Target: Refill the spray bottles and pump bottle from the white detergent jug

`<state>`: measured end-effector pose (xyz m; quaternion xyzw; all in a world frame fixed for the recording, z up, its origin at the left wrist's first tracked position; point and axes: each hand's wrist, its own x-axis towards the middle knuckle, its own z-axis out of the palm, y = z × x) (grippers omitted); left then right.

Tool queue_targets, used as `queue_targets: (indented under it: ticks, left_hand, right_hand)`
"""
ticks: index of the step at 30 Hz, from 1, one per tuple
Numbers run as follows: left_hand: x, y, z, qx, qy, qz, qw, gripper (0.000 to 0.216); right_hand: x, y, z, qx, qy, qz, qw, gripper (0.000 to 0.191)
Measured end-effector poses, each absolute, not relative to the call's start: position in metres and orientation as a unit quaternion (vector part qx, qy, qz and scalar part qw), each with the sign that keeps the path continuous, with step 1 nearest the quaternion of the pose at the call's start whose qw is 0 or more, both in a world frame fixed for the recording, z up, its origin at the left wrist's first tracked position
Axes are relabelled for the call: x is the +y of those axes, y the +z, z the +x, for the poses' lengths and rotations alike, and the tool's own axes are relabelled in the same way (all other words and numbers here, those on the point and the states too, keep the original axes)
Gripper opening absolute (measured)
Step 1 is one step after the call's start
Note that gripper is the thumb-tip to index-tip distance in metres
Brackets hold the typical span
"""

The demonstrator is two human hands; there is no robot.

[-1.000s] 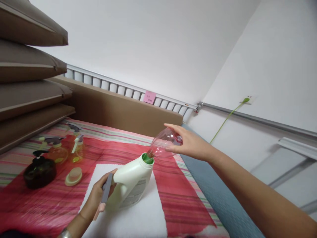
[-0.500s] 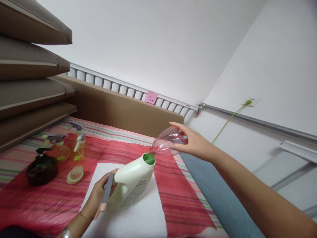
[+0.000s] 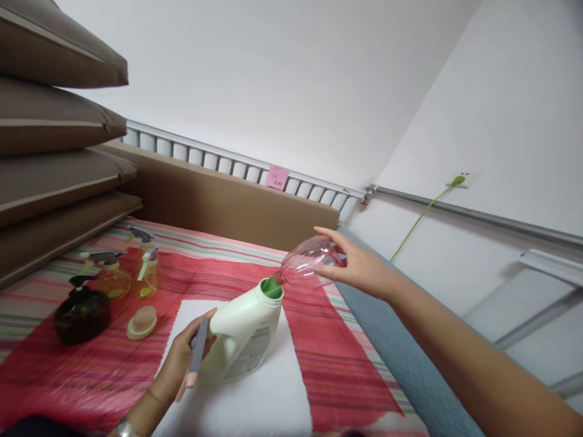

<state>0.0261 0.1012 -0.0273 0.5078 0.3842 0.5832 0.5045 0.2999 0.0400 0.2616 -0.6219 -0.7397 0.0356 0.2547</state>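
Observation:
A pale green detergent jug [image 3: 246,321] stands tilted on a white sheet, its green-lined mouth uncapped and facing up to the right. My left hand [image 3: 189,349] is closed around its handle. A slim grey piece with a pinkish end [image 3: 197,349] sticks out of the same hand; its kind is unclear. My right hand [image 3: 355,264] grips a clear pinkish bottle [image 3: 304,264] by its base, tipped neck-down so that its neck meets the jug's mouth. Whether liquid runs between them is hard to see.
Left on the red sheet [image 3: 218,276] are a dark pump bottle [image 3: 82,318], yellowish spray bottles [image 3: 113,280] and a pale round cap [image 3: 142,321]. Brown cushions [image 3: 59,176] are stacked at the left. A brown board [image 3: 218,200] and railing stand behind; a green cord [image 3: 419,221] hangs right.
The view has shifted slightly. Both hands keep their hold, and the bottle's neck stays at the jug's mouth with hardly any movement.

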Motion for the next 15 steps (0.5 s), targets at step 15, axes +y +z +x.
queue_targets:
  ticks: [15]
  left_hand:
    - [0.094,-0.009,-0.007,0.388,0.561,0.571,0.457,0.045]
  right_hand:
    - [0.010,0.194,0.321,-0.460,0.366,-0.559,0.584,0.065]
